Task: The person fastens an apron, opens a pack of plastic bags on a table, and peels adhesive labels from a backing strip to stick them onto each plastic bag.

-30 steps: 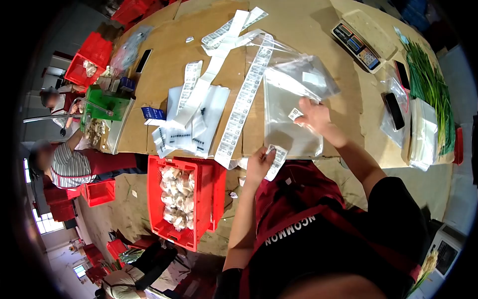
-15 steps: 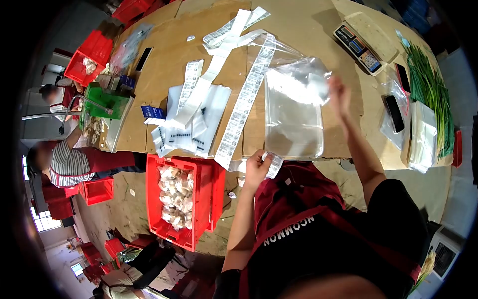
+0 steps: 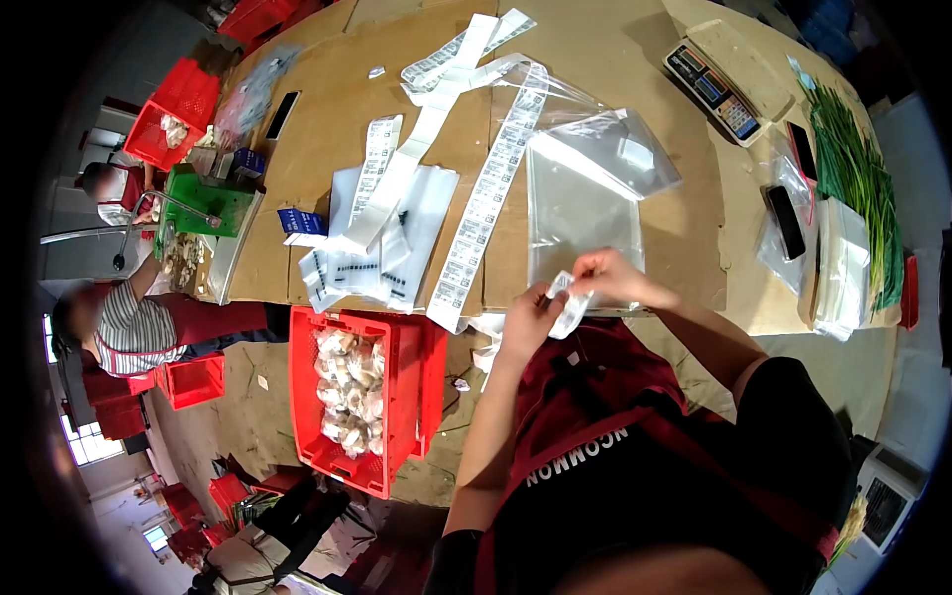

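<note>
Close to my apron at the table's front edge, my left hand [image 3: 533,322] is closed on the end of a label strip [image 3: 569,309]. The fingertips of my right hand [image 3: 611,278] pinch the far edge of that same strip end. Just beyond my hands lies a stack of clear plastic bags [image 3: 580,228]. Its top bag [image 3: 635,164] is skewed out to the right. A long printed label strip [image 3: 491,188] runs along the left side of the stack. Whether a single label has come loose between my fingers is too small to tell.
Left of the strip are printed bags [image 3: 426,213] under more labels. A red crate [image 3: 390,416] of bagged mushroom-like produce stands below the table edge. A scale [image 3: 714,94], phones [image 3: 784,223] and green stalks [image 3: 843,159] lie right. Other people work at far left.
My right hand has come down from the top bag to meet my left hand at the label strip. The top bag now lies turned toward the right. My left hand has lifted the strip end slightly.
</note>
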Available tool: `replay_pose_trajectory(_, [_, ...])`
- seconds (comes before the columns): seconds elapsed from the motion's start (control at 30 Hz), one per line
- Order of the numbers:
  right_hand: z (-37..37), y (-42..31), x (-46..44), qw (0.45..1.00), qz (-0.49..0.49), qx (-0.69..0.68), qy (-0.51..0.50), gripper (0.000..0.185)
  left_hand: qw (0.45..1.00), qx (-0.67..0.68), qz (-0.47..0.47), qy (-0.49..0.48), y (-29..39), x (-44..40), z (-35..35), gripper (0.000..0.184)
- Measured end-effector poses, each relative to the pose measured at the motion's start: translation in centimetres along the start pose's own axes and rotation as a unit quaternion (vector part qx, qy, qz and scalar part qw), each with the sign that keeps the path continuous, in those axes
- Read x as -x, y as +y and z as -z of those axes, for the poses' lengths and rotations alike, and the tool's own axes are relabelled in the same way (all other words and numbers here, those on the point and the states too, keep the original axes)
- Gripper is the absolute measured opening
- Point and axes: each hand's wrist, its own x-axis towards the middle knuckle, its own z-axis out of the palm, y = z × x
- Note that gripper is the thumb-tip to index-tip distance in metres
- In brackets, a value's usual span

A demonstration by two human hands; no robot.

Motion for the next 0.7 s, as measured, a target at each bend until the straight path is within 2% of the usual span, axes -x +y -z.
replay_pose_trajectory(0.03, [0.7,0.1,-0.5,1.0,0.0,0.001,-0.001,0.017,1.0,0.001,0.0,0.0,-0.1,-0.1,0.2,0.014])
replay_pose_trajectory(0.07, [1.7,0.1,-1.0,0.982,-0.004,0.162,0.101,0.023,0.998,-0.051,-0.019,0.015,-0.4,-0.2,0.3,0.016])
replay_pose_trajectory(0.1, [2.5,0.1,-1.3,0.927,-0.007,0.318,0.199,0.03,0.994,-0.102,-0.039,0.029,-0.9,-0.2,0.5,0.019])
replay_pose_trajectory(0.13, [3.3,0.0,-1.4,0.926,-0.007,0.319,0.2,0.03,0.988,-0.135,-0.067,0.024,-1.6,-0.3,0.7,0.023])
replay_pose_trajectory(0.17, [4.0,-0.2,-1.4,0.851,-0.06,0.459,0.246,0.036,0.988,-0.134,-0.068,0.024,-1.6,0.1,0.7,0.023])
replay_pose_trajectory(0.2, [4.6,-0.3,-1.3,0.751,-0.108,0.586,0.286,0.043,0.995,-0.087,-0.051,0.023,-1.6,0.6,0.8,0.021])
replay_pose_trajectory(0.23, [4.9,-0.6,-1.2,0.75,-0.103,0.588,0.285,0.043,0.998,-0.04,-0.035,0.025,-1.5,0.7,1.1,0.019])
replay_pose_trajectory(0.27, [4.7,-0.6,-0.5,0.778,0.0,0.569,0.266,0.048,0.999,0.02,-0.046,0.011,-1.3,1.0,1.3,0.015])
replay_pose_trajectory(0.3, [4.2,-0.4,0.3,0.8,0.099,0.54,0.244,0.053,0.999,0.022,-0.04,0.012,-2.0,1.1,0.9,0.015])
replay_pose_trajectory(0.37, [3.6,1.3,0.6,0.705,0.284,0.621,0.189,0.04,0.969,0.172,-0.164,0.06,-2.6,0.4,0.0,0.011])
replay_pose_trajectory(0.43, [3.6,2.0,0.9,0.762,0.222,0.587,0.159,0.026,0.97,0.177,-0.164,0.036,-2.1,0.5,0.7,0.01])
replay_pose_trajectory(0.47, [3.6,1.2,0.8,0.803,0.191,0.536,0.177,0.021,0.981,0.149,-0.125,0.021,-1.5,0.6,1.1,0.01])
replay_pose_trajectory(0.5, [3.6,1.8,0.5,0.804,0.191,0.535,0.177,0.021,0.989,0.119,-0.083,0.004,-1.3,1.0,1.3,0.009])
replay_pose_trajectory(0.57, [4.5,3.3,-0.8,0.886,0.174,0.401,0.154,0.023,0.985,0.146,-0.087,0.007,-1.1,1.1,1.3,0.009])
replay_pose_trajectory(0.6, [5.4,2.3,-1.0,0.933,0.134,0.322,0.086,0.018,0.986,0.155,-0.06,0.014,-1.0,1.2,1.4,0.009])
replay_pose_trajectory(0.63, [6.0,1.4,-1.1,0.933,0.134,0.322,0.086,0.018,0.986,0.164,-0.033,0.021,-1.0,1.3,1.4,0.009])
replay_pose_trajectory(0.7, [6.9,-0.1,-1.3,0.964,0.058,0.234,0.114,0.015,0.981,0.188,-0.045,0.031,-1.8,1.2,1.1,0.009])
